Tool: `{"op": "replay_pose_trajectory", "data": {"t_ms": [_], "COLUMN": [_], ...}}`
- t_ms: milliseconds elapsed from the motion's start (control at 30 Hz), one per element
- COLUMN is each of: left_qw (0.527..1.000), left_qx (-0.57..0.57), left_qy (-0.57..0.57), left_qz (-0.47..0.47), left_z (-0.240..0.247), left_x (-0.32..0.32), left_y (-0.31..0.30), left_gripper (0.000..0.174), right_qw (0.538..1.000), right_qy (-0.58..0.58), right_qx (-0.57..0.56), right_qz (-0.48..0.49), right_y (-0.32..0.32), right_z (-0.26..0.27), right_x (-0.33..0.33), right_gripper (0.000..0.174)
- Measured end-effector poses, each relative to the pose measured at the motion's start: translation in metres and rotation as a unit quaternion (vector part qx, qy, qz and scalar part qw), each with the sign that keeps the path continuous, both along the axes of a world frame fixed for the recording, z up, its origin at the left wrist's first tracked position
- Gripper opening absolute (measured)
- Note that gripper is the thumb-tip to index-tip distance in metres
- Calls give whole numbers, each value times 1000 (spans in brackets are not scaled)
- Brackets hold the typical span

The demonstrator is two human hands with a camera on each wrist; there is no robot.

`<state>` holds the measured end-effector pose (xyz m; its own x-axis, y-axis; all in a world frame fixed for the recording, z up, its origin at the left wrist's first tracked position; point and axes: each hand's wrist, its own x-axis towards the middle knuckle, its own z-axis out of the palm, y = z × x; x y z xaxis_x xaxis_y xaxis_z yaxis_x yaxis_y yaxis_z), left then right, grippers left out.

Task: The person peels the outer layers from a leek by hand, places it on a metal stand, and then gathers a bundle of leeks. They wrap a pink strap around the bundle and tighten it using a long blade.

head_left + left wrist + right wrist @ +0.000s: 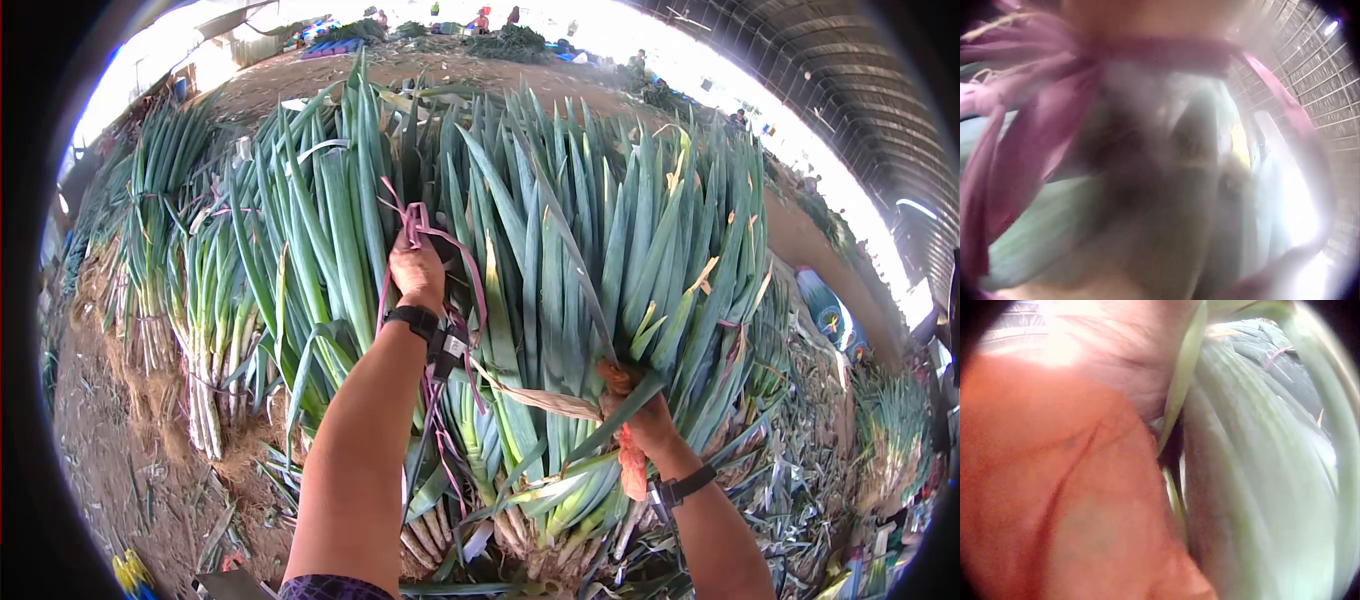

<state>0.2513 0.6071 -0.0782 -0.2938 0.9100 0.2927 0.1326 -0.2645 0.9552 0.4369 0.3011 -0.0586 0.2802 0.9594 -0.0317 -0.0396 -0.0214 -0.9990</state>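
Note:
Long green leeks (560,260) stand in a dense row in the head view. My left hand (416,268) grips a pink ribbon (418,222) among the leaves left of centre; its loose ends hang beside the wrist. In the left wrist view the ribbon (1041,150) is close and blurred. My right hand (642,412), with orange cloth (632,465) at its palm, curls round leek leaves (622,418) lower right. The right wrist view shows the cloth (1072,487) beside broad leaves (1260,475); the fingertips are hidden.
Tied leek bundles (205,290) with pale stalks and roots stand at left. Leaf scraps (780,500) litter the ground at lower right. A blue-green sack (832,312) lies at right. People and more piles (508,44) are far back.

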Motion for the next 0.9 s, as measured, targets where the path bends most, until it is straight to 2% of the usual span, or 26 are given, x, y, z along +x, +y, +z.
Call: {"op": "replay_pose_trajectory", "data": {"t_ms": [100, 133, 233, 267, 333, 367, 433, 500, 533, 567, 600, 633, 667, 700, 767, 800, 833, 900], "left_qw": [998, 995, 988, 984, 977, 973, 971, 970, 962, 967, 970, 971, 967, 963, 947, 950, 950, 973], "left_qx": [14, -39, -42, -44, -19, -5, -55, -25, 25, 6, -12, -29, -40, -51, 30, 7, 66, 0], "left_qy": [-22, 65, 110, 157, 191, 207, 211, 231, 270, 251, 231, 210, 219, 229, 311, 297, 296, 213], "left_qz": [-52, -62, -97, -75, -91, -100, -101, -73, -24, -47, -76, -108, -121, -134, -77, -96, -80, -92], "left_z": [-8, -7, 1, 6, 4, 4, 13, 9, -2, -3, -3, -2, 0, 0, -12, -4, -13, 8], "left_x": [-6, -11, -11, -10, -9, -6, -3, 0, 4, 0, -3, -4, -5, -5, -8, -11, -13, -13], "left_y": [13, 18, 11, 9, 18, 20, 17, 16, 17, 12, 5, -2, -4, -6, -12, -27, -30, -68], "left_gripper": [25, 29, 30, 29, 29, 29, 27, 26, 27, 26, 26, 25, 24, 23, 21, 21, 24, 30], "right_qw": [1000, 1000, 1000, 999, 997, 999, 1000, 999, 999, 998, 1000, 998, 997, 996, 995, 996, 997, 996], "right_qy": [-4, -3, 13, 33, 71, 49, 6, 15, 35, 54, 9, 11, -75, -84, -86, -67, -49, -46], "right_qx": [-5, -6, 8, 9, 10, 7, 0, 0, -7, -13, -3, -39, -5, 13, 41, 51, 60, 70], "right_qz": [-1, 1, 15, 16, 17, 22, 31, 30, 32, 33, 29, 39, 35, 22, 2, -1, -6, -15], "right_y": [-1, -1, 0, 0, 1, 1, 1, 2, 2, 3, 4, 4, 6, 6, 5, 5, 4, 5], "right_z": [-3, -2, -1, 0, 1, 2, 4, 3, 4, 6, 13, 12, 10, 5, -2, -2, -3, -7], "right_x": [3, 4, 2, 1, -1, -2, -3, -3, -3, -4, -9, -5, -3, -5, -10, -13, -16, -20], "right_gripper": [41, 40, 39, 39, 39, 37, 35, 36, 36, 37, 38, 38, 38, 37, 37, 37, 38, 38]}}
